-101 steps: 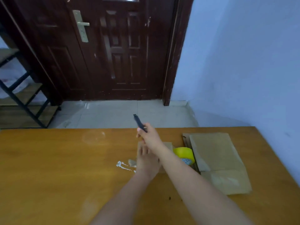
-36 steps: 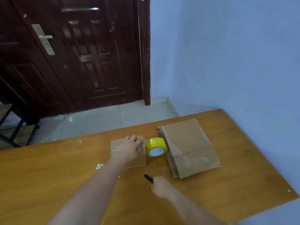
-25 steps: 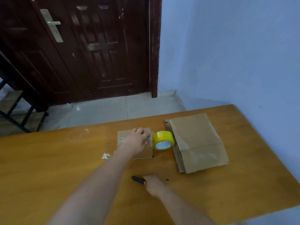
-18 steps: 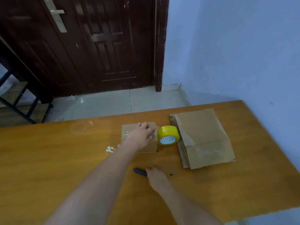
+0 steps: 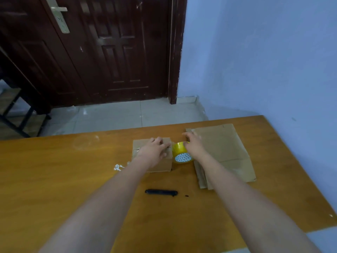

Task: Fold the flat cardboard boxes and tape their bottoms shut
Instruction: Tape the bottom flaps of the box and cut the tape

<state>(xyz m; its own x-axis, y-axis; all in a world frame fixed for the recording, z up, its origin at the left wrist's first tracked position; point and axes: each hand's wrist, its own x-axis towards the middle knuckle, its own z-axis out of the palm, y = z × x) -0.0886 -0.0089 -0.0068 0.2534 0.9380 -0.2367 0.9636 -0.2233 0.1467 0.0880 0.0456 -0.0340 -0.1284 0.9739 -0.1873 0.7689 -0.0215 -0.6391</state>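
The right hand (image 5: 193, 145) has let go of the black pen (image 5: 161, 192), which now lies alone on the table (image 5: 54, 179) in the lower middle of the frame, and has reached up to the yellow tape roll (image 5: 180, 154) at centre. Its fingers curve over the top of the roll, though whether they actually grip it I cannot tell. The left hand (image 5: 155, 149) lies where it was, spread flat and open on top of the small folded cardboard box (image 5: 160, 166), pressing down just left of the roll; box and roll sit touching or nearly so. To the right of the roll, a stack of flat cardboard boxes (image 5: 226, 154) lies on the table, partly under the right forearm. A small white scrap (image 5: 118, 167) lies left of the folded box. Behind the table, a dark wooden door (image 5: 102, 48) fills the upper left.
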